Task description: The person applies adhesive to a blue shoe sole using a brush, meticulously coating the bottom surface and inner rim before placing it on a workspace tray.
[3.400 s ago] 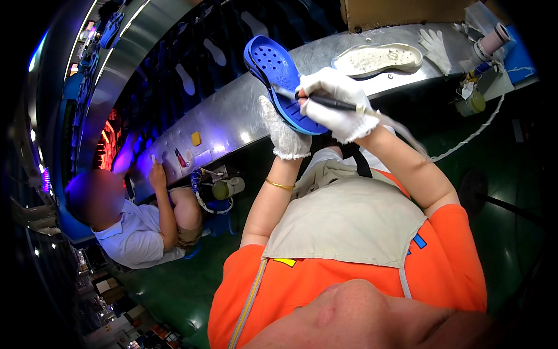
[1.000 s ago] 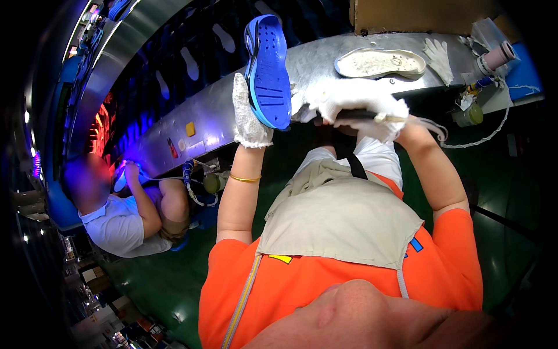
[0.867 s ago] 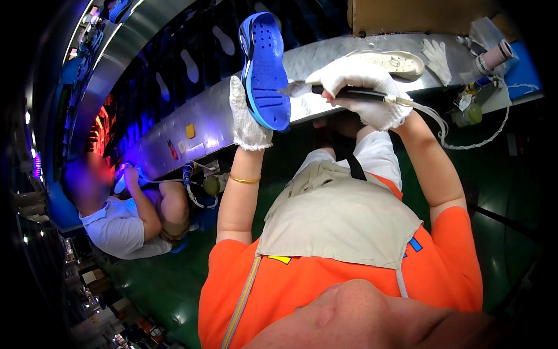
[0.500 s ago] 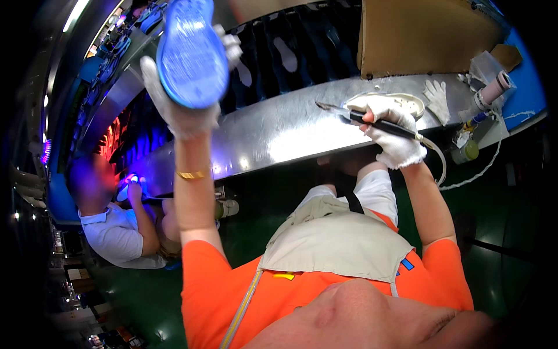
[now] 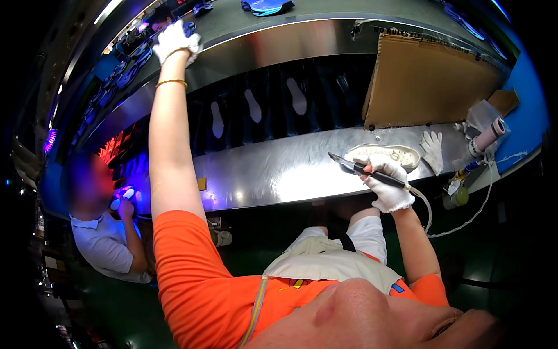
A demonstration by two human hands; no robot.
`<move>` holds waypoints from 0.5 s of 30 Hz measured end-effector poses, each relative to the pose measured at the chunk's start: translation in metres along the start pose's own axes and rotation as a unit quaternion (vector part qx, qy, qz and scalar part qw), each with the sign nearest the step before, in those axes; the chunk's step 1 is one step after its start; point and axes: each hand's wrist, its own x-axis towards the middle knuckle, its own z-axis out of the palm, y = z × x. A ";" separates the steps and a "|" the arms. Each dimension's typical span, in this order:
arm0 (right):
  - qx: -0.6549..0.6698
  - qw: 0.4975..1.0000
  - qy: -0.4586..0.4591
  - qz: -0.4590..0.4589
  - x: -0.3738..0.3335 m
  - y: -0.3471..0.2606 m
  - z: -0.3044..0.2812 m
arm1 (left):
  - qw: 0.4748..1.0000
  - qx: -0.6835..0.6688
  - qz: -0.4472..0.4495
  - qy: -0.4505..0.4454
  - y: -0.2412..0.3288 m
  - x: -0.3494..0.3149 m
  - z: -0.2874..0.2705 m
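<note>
My left hand (image 5: 175, 43), in a white glove, reaches far out to the upper belt at the upper left. A dark blue shoe sole (image 5: 189, 28) shows between its fingers and thumb, mostly hidden by the glove. My gloved right hand (image 5: 388, 183) is closed round a black pen-like corded tool (image 5: 381, 175) with a flat metal tip that points left. The tool is above the steel ledge (image 5: 256, 168). Right behind that hand lies an off-white shoe (image 5: 407, 156) on its side, its far part uncovered.
Several pale soles show in the dark slots behind the ledge. A cardboard sheet (image 5: 436, 84) leans at the right, near a loose white glove (image 5: 432, 151) and a pink roll (image 5: 488, 136). More blue soles (image 5: 267, 6) lie on the upper belt. A seated person (image 5: 104, 238) works at the left.
My left hand has carried the blue sole away from close to the camera, out to the upper belt. The right hand keeps its grip on the corded tool. The view has tilted farther up.
</note>
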 end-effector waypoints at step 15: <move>0.017 0.996 -0.025 0.083 0.005 0.007 0.016 | 0.989 -0.055 0.098 -0.092 -0.010 -0.018 -0.062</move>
